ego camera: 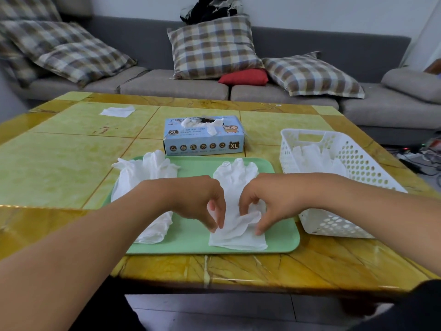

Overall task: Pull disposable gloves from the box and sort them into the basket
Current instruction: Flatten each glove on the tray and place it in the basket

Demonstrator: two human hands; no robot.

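Pinching the same thin white glove (pixel 235 211) from both sides, the left hand (pixel 202 201) and right hand (pixel 269 201) work over the green tray (pixel 281 242) at the near middle of the counter (pixel 59 168). The left hand nips the cuff end between thumb and forefinger; the right hand gathers a fold with curled fingers. The glove looks feather-light, limp and slightly clingy, so it probably bunches and drapes; a hold at the cuff or across the palm seems best. Both forearms reach in from six o'clock, wrists bent down, knuckles up. A second heap of gloves (pixel 143 177) lies at nine o'clock on the tray, the box (pixel 205 139) stands at twelve o'clock, and the white basket (pixel 358 163), already holding gloves, sits at three o'clock.
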